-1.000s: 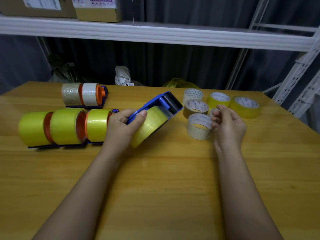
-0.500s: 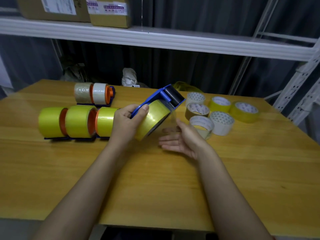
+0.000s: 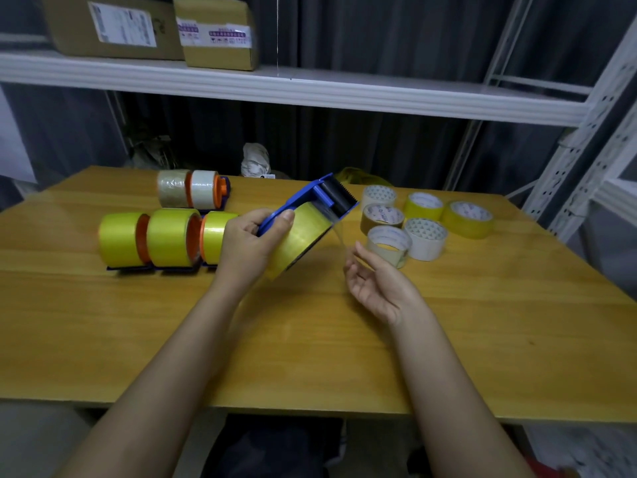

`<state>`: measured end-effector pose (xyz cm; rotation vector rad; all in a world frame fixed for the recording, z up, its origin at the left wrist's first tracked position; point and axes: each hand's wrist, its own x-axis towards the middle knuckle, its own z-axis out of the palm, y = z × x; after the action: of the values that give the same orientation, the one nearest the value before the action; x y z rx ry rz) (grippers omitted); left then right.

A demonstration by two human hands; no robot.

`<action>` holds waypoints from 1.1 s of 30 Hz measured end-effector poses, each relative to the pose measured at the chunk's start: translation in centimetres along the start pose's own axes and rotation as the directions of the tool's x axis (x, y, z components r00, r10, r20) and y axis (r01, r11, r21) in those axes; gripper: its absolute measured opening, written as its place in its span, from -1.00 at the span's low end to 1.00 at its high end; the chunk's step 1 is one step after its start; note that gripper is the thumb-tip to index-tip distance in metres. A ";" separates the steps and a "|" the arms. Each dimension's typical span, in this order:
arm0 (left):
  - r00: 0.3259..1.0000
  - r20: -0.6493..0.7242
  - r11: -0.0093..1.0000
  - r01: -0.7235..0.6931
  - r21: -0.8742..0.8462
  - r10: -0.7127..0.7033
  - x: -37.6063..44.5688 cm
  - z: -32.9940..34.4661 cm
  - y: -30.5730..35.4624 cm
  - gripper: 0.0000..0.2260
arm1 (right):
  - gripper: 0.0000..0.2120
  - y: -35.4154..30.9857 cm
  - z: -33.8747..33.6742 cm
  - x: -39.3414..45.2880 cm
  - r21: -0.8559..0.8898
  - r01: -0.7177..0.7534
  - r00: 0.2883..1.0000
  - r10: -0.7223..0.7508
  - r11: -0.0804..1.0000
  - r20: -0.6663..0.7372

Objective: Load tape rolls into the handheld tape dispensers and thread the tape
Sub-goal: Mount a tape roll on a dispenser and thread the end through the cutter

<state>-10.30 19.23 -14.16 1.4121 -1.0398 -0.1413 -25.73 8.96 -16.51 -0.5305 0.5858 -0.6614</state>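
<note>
Glossy yellow roll [image 3: 303,236], blue dispenser [image 3: 303,198]

The left hand [image 3: 246,244] grips a blue dispenser [image 3: 310,198] holding a yellow roll [image 3: 300,236]; the right hand [image 3: 375,284], at its 3 o'clock, lies palm-up above the worktop [image 3: 310,357].

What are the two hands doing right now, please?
Left hand: grips the blue tape dispenser.
Right hand: open, palm up, holding nothing visible.

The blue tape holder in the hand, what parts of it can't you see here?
Head view only:
- Blue dispenser: its handle is hidden inside the left hand.
- Clear tape strip: too see-through to tell if the right hand is touching its end.
- Box labels on the shelf: too blurred to read.
</note>
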 end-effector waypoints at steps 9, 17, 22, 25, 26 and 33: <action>0.998 0.046 0.997 -0.047 0.060 0.044 -1.1 -0.8 0.9 -0.67 | -0.81 -1.0 0.1 -3.1 -0.576 0.548 0.753 -0.658 0.606 0.025; 0.977 0.215 0.993 -0.020 0.120 -0.006 -1.3 -2.5 1.3 -0.67 | -0.82 -2.4 -0.5 -5.2 -0.765 0.575 0.624 -0.760 0.291 0.180; 0.923 0.363 0.980 0.059 0.192 -0.127 -0.8 -3.5 1.7 -0.72 | -0.85 -1.9 -2.2 -5.7 -0.752 0.461 0.766 -0.639 0.471 0.070; 0.870 0.451 0.969 0.107 0.224 -0.200 -0.2 -3.5 1.7 -0.72 | -0.79 -1.2 -3.2 -5.8 -0.745 0.404 0.807 -0.590 0.531 0.017; 0.849 0.483 0.965 0.109 0.238 -0.216 0.1 -3.4 1.8 -0.68 | -0.76 -0.9 -3.4 -5.8 -0.748 0.381 0.821 -0.571 0.544 0.002; 0.695 0.639 0.932 0.133 0.336 -0.329 2.0 -3.0 1.5 -0.53 | -0.74 -0.2 -4.5 -5.4 -0.761 0.236 0.903 -0.425 0.604 -0.057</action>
<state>-7.93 20.45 -11.32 1.7934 -1.5228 -0.8012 -32.20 11.35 -17.83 -1.3849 1.0083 -0.8402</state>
